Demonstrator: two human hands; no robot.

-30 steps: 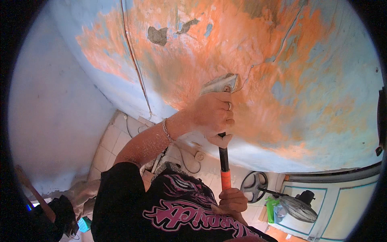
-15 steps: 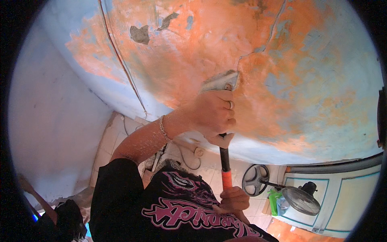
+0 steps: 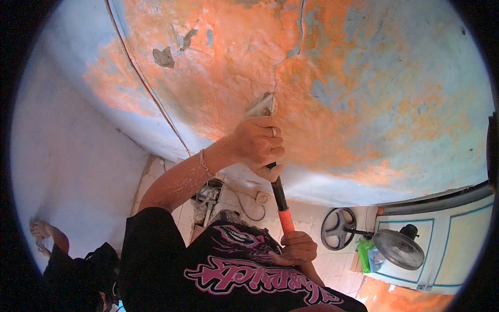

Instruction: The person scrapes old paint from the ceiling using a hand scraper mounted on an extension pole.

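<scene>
Both of my hands hold one long-handled scraper (image 3: 279,195), with a black shaft, an orange grip and a dusty, flat, pale head (image 3: 261,105). My left hand (image 3: 258,147) is wrapped round the shaft just below the head; a ring and a bracelet show on it. Lower down, my right hand (image 3: 299,247) is closed around the orange grip, near my shirt. The head lies against the wall (image 3: 332,109), which has patchy orange and pale blue paint, just under the lower end of a crack. Fingers hide part of the shaft.
A brown cable (image 3: 136,70) runs down the wall at left, beside grey bare patches (image 3: 163,57). Another person (image 3: 86,270) is at the lower left, one hand near the side wall. A standing fan (image 3: 399,247) and a green bag (image 3: 364,255) are at lower right, near a panelled door (image 3: 462,249).
My left hand and the scraper's head have shifted left in the view, while the right hand stays nearly in place. The other person's hand has come further into view.
</scene>
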